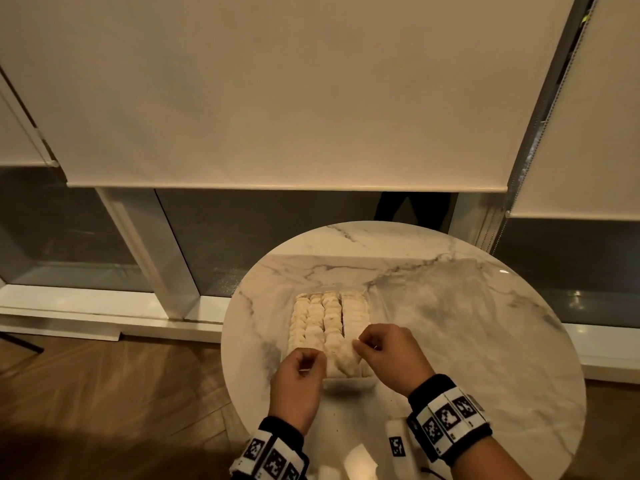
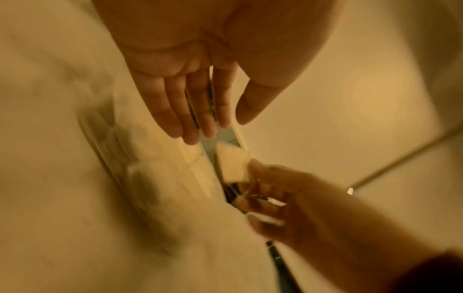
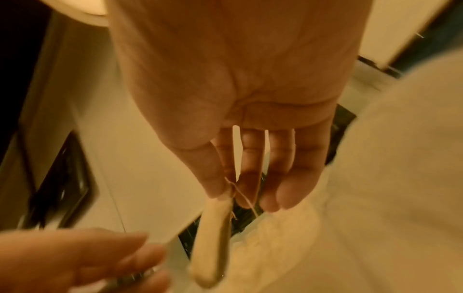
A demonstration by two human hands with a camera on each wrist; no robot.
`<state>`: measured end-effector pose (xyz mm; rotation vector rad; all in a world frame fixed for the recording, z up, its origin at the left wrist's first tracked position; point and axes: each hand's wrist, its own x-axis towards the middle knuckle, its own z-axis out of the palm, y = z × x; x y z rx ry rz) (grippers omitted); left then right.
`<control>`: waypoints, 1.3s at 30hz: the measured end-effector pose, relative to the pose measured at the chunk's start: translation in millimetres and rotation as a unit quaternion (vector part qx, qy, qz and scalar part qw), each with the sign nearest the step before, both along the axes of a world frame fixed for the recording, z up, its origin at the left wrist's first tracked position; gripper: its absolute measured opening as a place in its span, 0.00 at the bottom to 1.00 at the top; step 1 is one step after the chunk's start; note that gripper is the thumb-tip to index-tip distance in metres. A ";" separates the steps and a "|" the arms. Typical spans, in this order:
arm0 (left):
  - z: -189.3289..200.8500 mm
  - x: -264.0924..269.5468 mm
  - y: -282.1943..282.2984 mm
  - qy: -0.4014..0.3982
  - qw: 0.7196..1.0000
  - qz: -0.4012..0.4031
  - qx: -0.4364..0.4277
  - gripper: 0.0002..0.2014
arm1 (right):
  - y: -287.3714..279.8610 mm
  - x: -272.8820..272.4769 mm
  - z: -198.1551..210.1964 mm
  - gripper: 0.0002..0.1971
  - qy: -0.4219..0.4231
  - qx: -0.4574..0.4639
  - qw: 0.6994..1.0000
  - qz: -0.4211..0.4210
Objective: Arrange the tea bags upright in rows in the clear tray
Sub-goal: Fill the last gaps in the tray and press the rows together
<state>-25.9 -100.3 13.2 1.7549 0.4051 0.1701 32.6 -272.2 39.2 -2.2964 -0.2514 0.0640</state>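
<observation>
A clear tray (image 1: pixel 349 378) sits mid-table, holding several rows of pale tea bags (image 1: pixel 322 320) standing upright. My right hand (image 1: pixel 367 344) is at the tray's near right end. It pinches one tea bag (image 1: pixel 346 360) by its top corner. In the right wrist view the thumb and forefinger (image 3: pixel 230 195) pinch the bag's top and its string, and the tea bag (image 3: pixel 213 247) hangs below them. My left hand (image 1: pixel 304 368) hovers at the tray's near left corner. Its fingers (image 2: pixel 195 119) lie straight and hold nothing. Beyond them is the pinched tea bag (image 2: pixel 233 166).
The round marble table (image 1: pixel 450 323) ends close on the left, with wood floor (image 1: pixel 104 393) below. Window blinds (image 1: pixel 277 98) hang behind it. A pale object (image 1: pixel 360 459) lies at the table's near edge between my wrists.
</observation>
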 end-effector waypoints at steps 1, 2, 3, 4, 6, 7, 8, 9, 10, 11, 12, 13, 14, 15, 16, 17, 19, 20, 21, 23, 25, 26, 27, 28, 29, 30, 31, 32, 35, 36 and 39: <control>-1.9 -0.7 3.3 -0.007 0.993 -0.011 0.120 0.04 | 0.1 1.4 0.0 0.08 0.000 -0.009 1.000 0.002; -2.2 -2.1 5.9 -0.013 0.968 -0.034 0.246 0.05 | 1.2 4.3 -1.8 0.09 0.018 0.009 1.000 0.011; -2.9 -2.8 7.5 -0.012 0.935 -0.065 0.350 0.08 | 3.1 7.7 -4.5 0.08 0.046 0.045 0.998 0.018; -3.6 -3.3 8.9 0.002 0.903 -0.090 0.421 0.11 | 5.9 10.9 -7.7 0.08 0.072 0.083 0.994 0.017; -4.4 -2.7 7.5 0.059 0.860 -0.122 0.491 0.16 | 11.9 16.9 -13.6 0.07 0.098 0.128 0.987 0.005; -5.2 -2.4 5.4 0.084 0.848 -0.135 0.506 0.18 | 14.9 19.6 -16.2 0.06 0.100 0.133 0.986 0.003; -6.5 -1.8 2.6 0.104 0.834 -0.151 0.520 0.20 | 18.0 22.6 -19.5 0.06 0.102 0.131 0.986 0.003; -8.1 -2.0 -0.4 0.121 0.819 -0.168 0.535 0.22 | 21.6 24.4 -20.7 0.06 0.103 0.125 0.987 0.005; -9.6 -2.4 -3.3 0.136 0.806 -0.180 0.547 0.23 | 24.7 26.3 -22.0 0.05 0.106 0.121 0.987 0.009; -11.4 -2.1 -5.9 0.151 0.797 -0.187 0.554 0.25 | 27.5 28.0 -23.4 0.05 0.112 0.121 0.986 0.012; -12.8 -1.9 -7.9 0.163 0.791 -0.187 0.558 0.26 | 30.1 29.8 -25.2 0.05 0.121 0.125 0.985 0.013; -13.4 -1.1 -10.0 0.173 0.788 -0.186 0.561 0.26 | 32.0 31.3 -26.5 0.04 0.129 0.126 0.983 0.011; -13.3 -0.3 -11.5 0.180 0.785 -0.183 0.564 0.27 | 33.4 33.7 -29.0 0.04 0.136 0.124 0.983 0.008; -12.3 0.4 -12.7 0.183 0.783 -0.179 0.567 0.27 | 34.5 35.7 -31.4 0.04 0.144 0.119 0.982 0.007; -11.3 0.8 -13.4 0.185 0.782 -0.177 0.569 0.28 | 35.6 37.2 -33.3 0.04 0.153 0.107 0.982 0.012; -10.9 1.4 -13.8 0.187 0.782 -0.174 0.568 0.28 | 36.7 38.4 -34.7 0.05 0.157 0.085 0.984 0.020; -11.2 2.2 -13.8 0.189 0.784 -0.172 0.566 0.28 | 38.8 41.7 -36.7 0.06 0.151 0.033 0.987 0.037; -11.1 2.1 -13.3 0.190 0.785 -0.173 0.564 0.28 | 40.1 43.3 -36.6 0.06 0.151 0.015 0.987 0.044; -11.2 2.2 -13.1 0.191 0.787 -0.174 0.560 0.28 | 41.4 44.9 -36.2 0.06 0.154 0.001 0.987 0.052; -11.9 2.0 -12.6 0.191 0.795 -0.173 0.549 0.28 | 45.0 45.9 -33.7 0.04 0.173 -0.019 0.982 0.070; -12.7 2.2 -11.5 0.189 0.808 -0.161 0.534 0.27 | 48.3 45.4 -33.6 0.05 0.187 -0.035 0.978 0.081; -13.4 2.2 -10.6 0.188 0.817 -0.152 0.523 0.26 | 50.0 44.9 -34.5 0.06 0.188 -0.042 0.978 0.085; -14.5 2.7 -9.6 0.187 0.827 -0.145 0.510 0.25 | 51.7 44.6 -35.9 0.06 0.185 -0.052 0.978 0.086; -15.6 2.9 -8.7 0.184 0.836 -0.140 0.498 0.25 | 53.4 44.1 -37.1 0.06 0.178 -0.065 0.978 0.085; -16.4 3.5 -7.7 0.181 0.843 -0.136 0.488 0.24 | 54.8 43.6 -38.0 0.06 0.170 -0.078 0.979 0.084; -16.7 3.6 -7.0 0.177 0.848 -0.133 0.482 0.24 | 56.0 43.3 -39.2 0.05 0.160 -0.087 0.980 0.082; -17.0 3.6 -6.5 0.175 0.849 -0.133 0.481 0.23 | 56.7 43.2 -39.9 0.04 0.150 -0.092 0.981 0.080; -17.2 3.2 -6.2 0.172 0.845 -0.135 0.488 0.23 | 57.1 43.4 -40.4 0.04 0.138 -0.096 0.983 0.079; -18.7 1.7 -7.2 0.169 0.831 -0.151 0.509 0.23 | 55.7 43.2 -41.0 0.05 0.112 -0.111 0.985 0.073; -19.2 1.4 -7.8 0.168 0.828 -0.155 0.512 0.23 | 54.7 43.1 -41.3 0.06 0.109 -0.114 0.985 0.072; -19.6 1.5 -8.7 0.170 0.819 -0.162 0.523 0.26 | 50.7 43.7 -42.7 0.12 0.097 -0.109 0.987 0.063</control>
